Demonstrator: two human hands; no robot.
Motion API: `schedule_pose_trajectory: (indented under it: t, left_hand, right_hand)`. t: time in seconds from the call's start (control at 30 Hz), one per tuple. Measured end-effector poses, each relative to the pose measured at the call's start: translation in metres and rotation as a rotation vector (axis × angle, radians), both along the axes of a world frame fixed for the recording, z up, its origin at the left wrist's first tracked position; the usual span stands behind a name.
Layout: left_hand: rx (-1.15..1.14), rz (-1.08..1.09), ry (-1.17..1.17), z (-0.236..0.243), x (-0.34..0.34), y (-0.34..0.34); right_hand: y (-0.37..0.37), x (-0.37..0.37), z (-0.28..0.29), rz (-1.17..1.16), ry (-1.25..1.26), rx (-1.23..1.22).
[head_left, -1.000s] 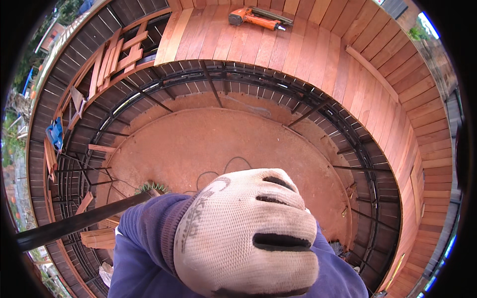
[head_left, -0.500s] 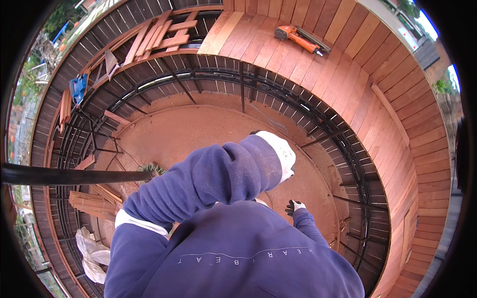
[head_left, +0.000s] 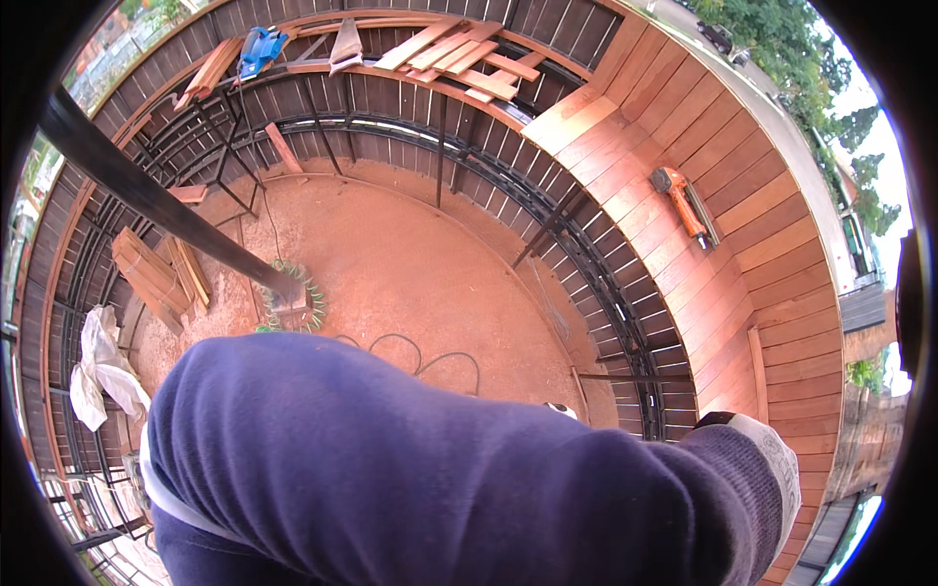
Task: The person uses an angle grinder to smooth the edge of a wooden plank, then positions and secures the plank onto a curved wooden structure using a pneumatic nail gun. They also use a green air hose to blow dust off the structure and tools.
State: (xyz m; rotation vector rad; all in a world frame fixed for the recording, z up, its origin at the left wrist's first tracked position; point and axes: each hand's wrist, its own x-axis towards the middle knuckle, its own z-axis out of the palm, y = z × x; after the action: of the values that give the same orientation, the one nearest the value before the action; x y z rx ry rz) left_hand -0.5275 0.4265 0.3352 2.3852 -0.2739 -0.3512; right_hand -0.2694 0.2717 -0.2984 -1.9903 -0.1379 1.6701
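Note:
My left arm, in a dark blue sleeve, stretches across the lower part of the view from left to right. At its end my left hand, in a white glove with a dark part, is over the curved wooden bench. Its fingers are hidden behind the cuff and the glove's back, so I cannot see whether it grips anything. A narrow wooden strip lies on the bench close beyond it. Farther along the bench rests an orange and black nail gun. My right hand cannot be made out; the left sleeve covers that area.
A dark pole rises from a base ringed with green spikes. Loose boards and a blue power tool lie on the black frame. Stacked planks, a white plastic sheet and a cable are lower down.
The view has turned, so bench and nail gun appear lower and farther right. My left arm has swung right to the bench. My gloved right hand, seen before, is now out of sight.

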Motion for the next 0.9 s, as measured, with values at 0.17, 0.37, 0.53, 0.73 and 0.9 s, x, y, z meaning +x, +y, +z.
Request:
schedule_pose_trajectory:
  t: [0.17, 0.37, 0.53, 0.73, 0.9]
  left_hand:
    - [-0.006, 0.127, -0.070, 0.007, -0.056, 0.003]
    - [-0.037, 0.344, -0.140, 0.008, -0.117, -0.004]
    - [-0.089, 0.633, -0.239, 0.008, -0.154, -0.024]
    - [-0.360, 1.255, -0.522, -0.045, -0.196, -0.060]
    - [-0.616, 2.362, -0.174, -0.258, -0.219, -0.147]
  right_hand:
    - [-0.006, -0.004, -0.026, -0.074, 0.175, 0.046]
    - [-0.001, -0.059, 0.003, 0.235, -0.017, -0.142]
    - [0.027, -0.058, -0.004, 0.434, -0.022, -0.197]
    - [0.101, 0.002, -0.012, 0.669, -0.081, -0.253]
    - [0.206, 0.000, 0.015, 0.647, -0.181, -0.176]
